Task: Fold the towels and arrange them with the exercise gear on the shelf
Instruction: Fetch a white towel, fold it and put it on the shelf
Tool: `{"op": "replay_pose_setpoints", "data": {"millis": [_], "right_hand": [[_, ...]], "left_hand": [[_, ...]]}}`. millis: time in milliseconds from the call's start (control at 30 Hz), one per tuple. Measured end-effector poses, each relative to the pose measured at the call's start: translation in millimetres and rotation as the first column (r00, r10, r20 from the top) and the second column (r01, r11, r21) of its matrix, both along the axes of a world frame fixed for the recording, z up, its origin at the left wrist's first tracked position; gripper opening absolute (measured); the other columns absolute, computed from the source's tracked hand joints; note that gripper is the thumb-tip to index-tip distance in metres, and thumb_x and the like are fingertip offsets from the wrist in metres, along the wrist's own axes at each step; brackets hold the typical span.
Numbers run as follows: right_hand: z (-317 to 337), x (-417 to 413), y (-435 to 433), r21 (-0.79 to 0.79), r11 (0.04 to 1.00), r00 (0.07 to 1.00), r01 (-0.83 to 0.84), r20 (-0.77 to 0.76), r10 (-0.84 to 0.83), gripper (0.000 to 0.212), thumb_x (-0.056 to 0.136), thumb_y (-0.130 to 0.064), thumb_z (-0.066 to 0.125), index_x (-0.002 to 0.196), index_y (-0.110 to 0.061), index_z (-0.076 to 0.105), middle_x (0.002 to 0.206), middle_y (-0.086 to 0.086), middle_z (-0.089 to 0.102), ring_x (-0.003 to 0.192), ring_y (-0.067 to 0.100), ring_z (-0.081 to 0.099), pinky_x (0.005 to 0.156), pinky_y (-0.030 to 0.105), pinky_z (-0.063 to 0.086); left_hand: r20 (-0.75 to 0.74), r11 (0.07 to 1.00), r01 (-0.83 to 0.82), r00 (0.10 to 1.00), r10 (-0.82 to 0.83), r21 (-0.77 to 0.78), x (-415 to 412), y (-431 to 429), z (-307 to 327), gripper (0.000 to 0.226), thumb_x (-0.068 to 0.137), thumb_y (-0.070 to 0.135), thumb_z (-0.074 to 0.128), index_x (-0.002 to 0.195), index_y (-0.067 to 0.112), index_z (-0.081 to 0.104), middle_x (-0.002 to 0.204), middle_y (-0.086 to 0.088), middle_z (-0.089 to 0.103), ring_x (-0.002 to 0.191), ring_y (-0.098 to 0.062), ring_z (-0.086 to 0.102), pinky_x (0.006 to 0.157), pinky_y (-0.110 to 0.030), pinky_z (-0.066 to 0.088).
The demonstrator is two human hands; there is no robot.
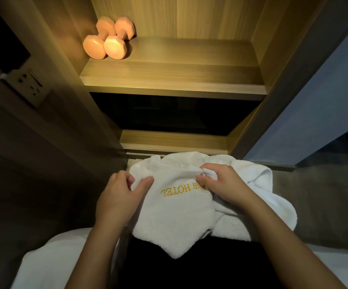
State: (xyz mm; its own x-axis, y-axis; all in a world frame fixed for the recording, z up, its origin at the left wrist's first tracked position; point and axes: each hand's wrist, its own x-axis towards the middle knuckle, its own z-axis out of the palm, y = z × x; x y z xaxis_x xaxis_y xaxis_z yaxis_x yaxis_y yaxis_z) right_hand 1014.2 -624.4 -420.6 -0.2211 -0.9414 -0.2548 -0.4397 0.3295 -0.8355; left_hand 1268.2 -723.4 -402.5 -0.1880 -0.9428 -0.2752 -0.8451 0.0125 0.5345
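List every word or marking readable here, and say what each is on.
"HOTEL": yellow stitching on the white towel, upside down from this view.
Stitched characters next to it, at the right hand: partly covered, unreadable.
No legible text on the pink dumbbells or the wall socket.

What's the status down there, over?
Left hand, right hand: both pinch towel at its far edge. Towel unfolded, over second towel. Dumbbells on shelf, left side, not in the way.

left hand (116, 197) bare | right hand (225, 186) bare | forearms (290, 245) bare
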Motion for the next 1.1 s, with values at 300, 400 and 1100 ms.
{"op": "replay_pose_setpoints", "data": {"millis": [300, 400, 1100], "right_hand": [[1, 2, 2, 0.001, 1.000, 0.998, 0.018, 0.052, -0.019, 0.010, 0.091, -0.038, 0.061, 0.093, -0.036, 0.070, 0.091, -0.013, 0.072, 0.087, 0.010, 0.067, 0.083, 0.048, 0.056], [0, 2, 1, 0.010, 1.000, 0.997, 0.025, 0.070, -0.026, 0.010, 0.090, -0.039, 0.062, 0.095, -0.037, 0.071, 0.093, -0.014, 0.073, 0.089, 0.009, 0.067, 0.085, 0.047, 0.056], [0, 2, 3, 0.006, 0.999, 0.995, 0.033, 0.090, -0.033, 0.009, 0.091, -0.039, 0.063, 0.095, -0.039, 0.071, 0.093, -0.016, 0.073, 0.089, 0.007, 0.068, 0.085, 0.046, 0.057]], "left_hand": [[-0.037, 0.977, -0.061, 0.997, 0.070, 0.206, 4, 5, -7, 0.038, 0.086, 0.056, 0.063, 0.094, 0.025, 0.044, 0.086, -0.001, 0.059, 0.075, -0.015, 0.060, 0.055, -0.025, 0.044], [-0.193, 0.967, -0.074, 0.973, 0.124, 0.245, 2, 3, -8, 0.039, 0.085, 0.039, 0.072, 0.107, 0.021, 0.045, 0.087, -0.008, 0.061, 0.078, -0.018, 0.062, 0.061, -0.026, 0.047], [-0.311, 0.760, 0.008, 0.915, 0.257, 0.650, 13, -2, -34, 0.115, 0.059, 0.073, 0.062, 0.154, 0.026, 0.017, 0.154, -0.004, 0.035, 0.135, -0.029, 0.042, 0.107, -0.049, 0.040]]}}
